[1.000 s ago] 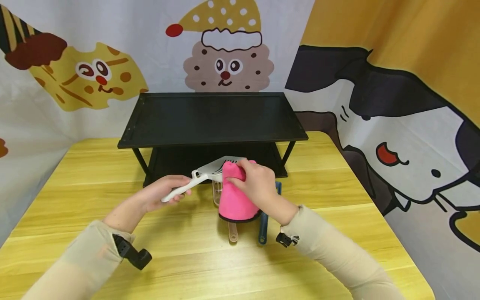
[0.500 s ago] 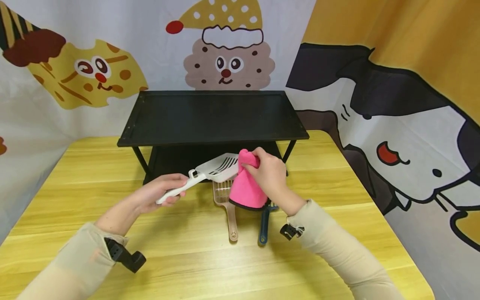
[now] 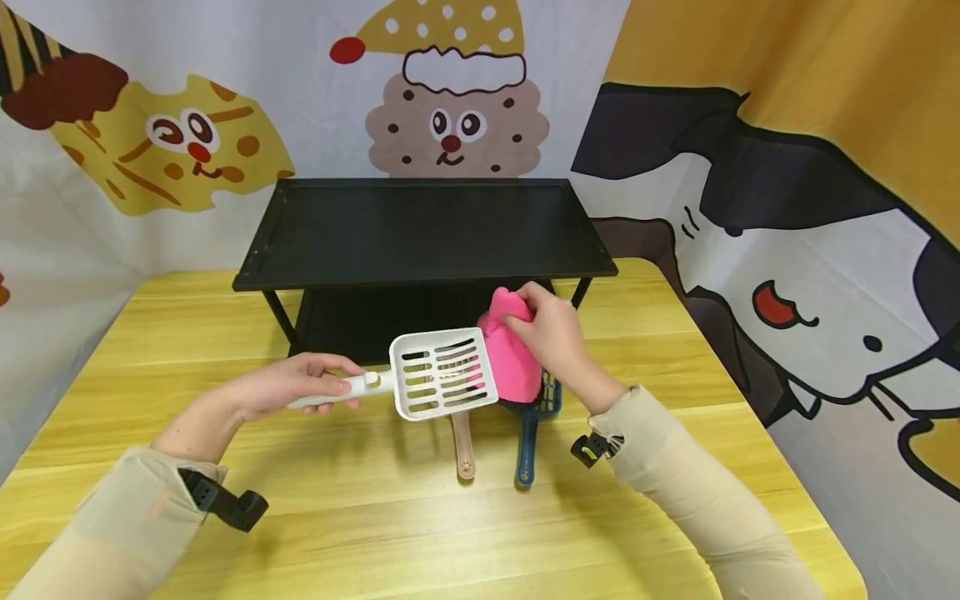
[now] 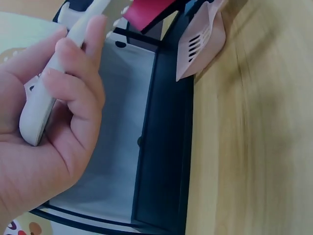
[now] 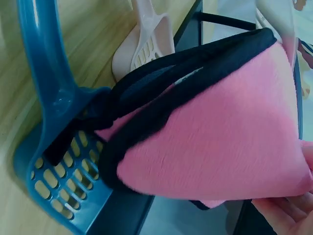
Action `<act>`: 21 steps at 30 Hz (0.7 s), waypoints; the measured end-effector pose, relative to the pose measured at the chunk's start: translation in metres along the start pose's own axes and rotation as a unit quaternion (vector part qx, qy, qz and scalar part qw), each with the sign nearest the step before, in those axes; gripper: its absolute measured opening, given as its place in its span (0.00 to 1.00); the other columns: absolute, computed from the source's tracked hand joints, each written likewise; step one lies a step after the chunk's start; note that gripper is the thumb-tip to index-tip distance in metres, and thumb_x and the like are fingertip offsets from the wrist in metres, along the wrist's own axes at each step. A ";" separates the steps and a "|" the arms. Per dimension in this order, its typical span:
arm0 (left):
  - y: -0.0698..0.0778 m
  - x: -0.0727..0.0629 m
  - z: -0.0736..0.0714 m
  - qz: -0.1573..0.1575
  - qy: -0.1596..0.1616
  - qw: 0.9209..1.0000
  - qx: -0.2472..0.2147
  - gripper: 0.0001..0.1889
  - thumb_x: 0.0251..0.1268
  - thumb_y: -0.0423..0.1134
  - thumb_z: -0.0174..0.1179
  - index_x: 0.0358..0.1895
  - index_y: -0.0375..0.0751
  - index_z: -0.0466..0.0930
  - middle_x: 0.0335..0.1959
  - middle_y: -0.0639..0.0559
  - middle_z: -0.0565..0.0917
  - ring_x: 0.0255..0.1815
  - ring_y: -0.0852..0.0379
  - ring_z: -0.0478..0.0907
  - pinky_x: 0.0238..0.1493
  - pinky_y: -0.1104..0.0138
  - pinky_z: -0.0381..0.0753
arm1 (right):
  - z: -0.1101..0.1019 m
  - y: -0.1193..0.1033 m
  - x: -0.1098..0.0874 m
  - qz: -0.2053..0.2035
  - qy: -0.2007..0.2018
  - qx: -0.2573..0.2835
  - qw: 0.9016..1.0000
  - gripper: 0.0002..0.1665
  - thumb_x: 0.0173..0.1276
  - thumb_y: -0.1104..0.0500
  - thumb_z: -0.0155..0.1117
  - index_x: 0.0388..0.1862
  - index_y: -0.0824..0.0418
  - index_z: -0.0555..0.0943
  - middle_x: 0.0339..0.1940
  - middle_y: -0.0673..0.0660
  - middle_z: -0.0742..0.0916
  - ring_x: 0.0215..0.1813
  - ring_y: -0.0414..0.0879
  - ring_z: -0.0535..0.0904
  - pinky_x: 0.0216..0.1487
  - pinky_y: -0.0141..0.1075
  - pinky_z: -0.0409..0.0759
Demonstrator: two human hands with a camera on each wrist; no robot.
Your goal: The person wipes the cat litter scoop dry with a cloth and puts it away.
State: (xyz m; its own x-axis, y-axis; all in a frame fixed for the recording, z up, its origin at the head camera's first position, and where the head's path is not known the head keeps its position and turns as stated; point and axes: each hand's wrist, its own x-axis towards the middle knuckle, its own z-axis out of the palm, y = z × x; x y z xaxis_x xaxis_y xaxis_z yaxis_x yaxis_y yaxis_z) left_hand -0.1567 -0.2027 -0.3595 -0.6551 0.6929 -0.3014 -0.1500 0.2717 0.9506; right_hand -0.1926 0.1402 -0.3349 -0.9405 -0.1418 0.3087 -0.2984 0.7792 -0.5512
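My left hand (image 3: 296, 385) grips the handle of a white slotted litter scoop (image 3: 384, 382), held above the table with its slotted face toward the head camera. My right hand (image 3: 553, 332) pinches the bunched top of a pink cloth (image 3: 514, 367) with black edging, which hangs at the scoop's right edge; whether they touch I cannot tell. Below lies a beige litter scoop (image 3: 463, 446), its head mostly hidden behind the white one. Beside it lies a blue litter scoop (image 3: 527, 450), partly covered by the cloth. The right wrist view shows the cloth's dark hem (image 5: 146, 129) over the blue scoop's head.
A black two-tier rack (image 3: 427, 237) stands at the back of the wooden table (image 3: 337, 517), just behind the scoops. A printed curtain (image 3: 300, 100) hangs behind and to the right.
The white scoop has tipped so its slots face the head camera, and it has shifted down a little. My left hand has moved left. The cloth has moved right and up, uncovering the blue scoop more.
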 end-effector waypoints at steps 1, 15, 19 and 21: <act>0.001 0.000 0.000 0.001 -0.007 1.000 0.010 0.17 0.68 0.37 0.53 0.56 0.32 0.71 0.37 0.54 0.86 0.24 0.66 0.71 0.25 0.76 0.70 | 0.001 -0.001 0.002 0.000 -0.012 0.004 1.000 0.14 0.59 0.58 0.69 0.41 0.63 0.78 0.34 0.59 0.86 0.31 0.49 0.78 0.32 0.37 0.78; 0.019 0.024 0.004 0.010 -0.049 0.995 0.087 0.20 0.67 0.39 0.55 0.56 0.29 0.74 0.33 0.54 0.85 0.21 0.65 0.70 0.23 0.75 0.67 | 0.016 -0.039 0.013 -0.089 -0.165 0.020 0.982 0.08 0.60 0.60 0.66 0.36 0.57 0.76 0.30 0.54 0.84 0.31 0.45 0.75 0.34 0.32 0.74; 0.021 0.024 0.004 -0.003 -0.026 0.997 0.078 0.21 0.67 0.40 0.55 0.57 0.28 0.74 0.33 0.53 0.86 0.21 0.64 0.70 0.24 0.74 0.67 | 0.013 -0.041 0.014 -0.103 -0.204 0.036 0.973 0.08 0.61 0.59 0.67 0.35 0.57 0.75 0.28 0.52 0.82 0.31 0.44 0.74 0.34 0.31 0.71; 0.020 0.024 0.003 -0.006 -0.019 0.997 0.075 0.21 0.67 0.40 0.55 0.57 0.28 0.73 0.34 0.52 0.86 0.22 0.63 0.70 0.24 0.75 0.67 | 0.011 -0.040 0.015 -0.107 -0.210 0.045 0.971 0.08 0.61 0.60 0.66 0.35 0.57 0.75 0.27 0.52 0.81 0.31 0.44 0.74 0.34 0.31 0.71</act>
State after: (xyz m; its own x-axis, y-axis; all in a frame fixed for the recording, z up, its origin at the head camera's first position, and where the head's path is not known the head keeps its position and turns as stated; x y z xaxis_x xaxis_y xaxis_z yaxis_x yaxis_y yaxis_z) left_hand -0.1729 -0.1788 -0.3479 -0.6243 0.7133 -0.3184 -0.0431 0.3756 0.9258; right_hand -0.1966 0.1005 -0.3164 -0.8337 -0.5448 0.0904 -0.4886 0.6515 -0.5803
